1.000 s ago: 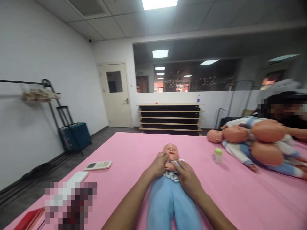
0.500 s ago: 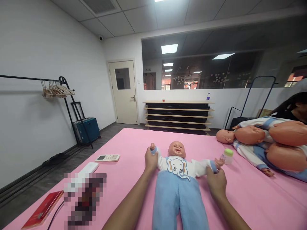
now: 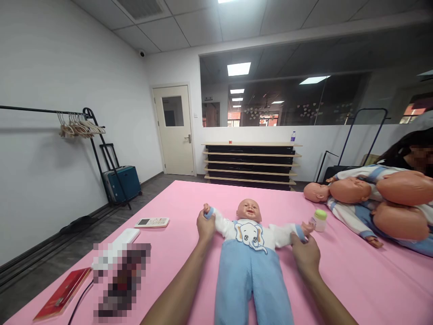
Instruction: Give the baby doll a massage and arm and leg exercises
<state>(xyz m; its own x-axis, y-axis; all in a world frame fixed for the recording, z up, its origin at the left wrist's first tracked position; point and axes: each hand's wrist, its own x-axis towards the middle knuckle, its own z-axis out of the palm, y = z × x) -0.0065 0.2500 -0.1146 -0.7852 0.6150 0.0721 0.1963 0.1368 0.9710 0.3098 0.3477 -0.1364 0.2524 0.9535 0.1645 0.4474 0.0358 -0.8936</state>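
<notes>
The baby doll (image 3: 252, 253) lies on its back on the pink table (image 3: 182, 212). The left hand (image 3: 206, 225) is closed around one doll wrist and the right hand (image 3: 306, 255) around the other. Both arms are spread wide, baring the elephant-print chest.

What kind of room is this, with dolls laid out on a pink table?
Probably an infant-care training room. A baby doll lies on a pink padded table, its arms held out by the left hand and right hand. More dolls are piled nearby, beside a small bottle.
</notes>
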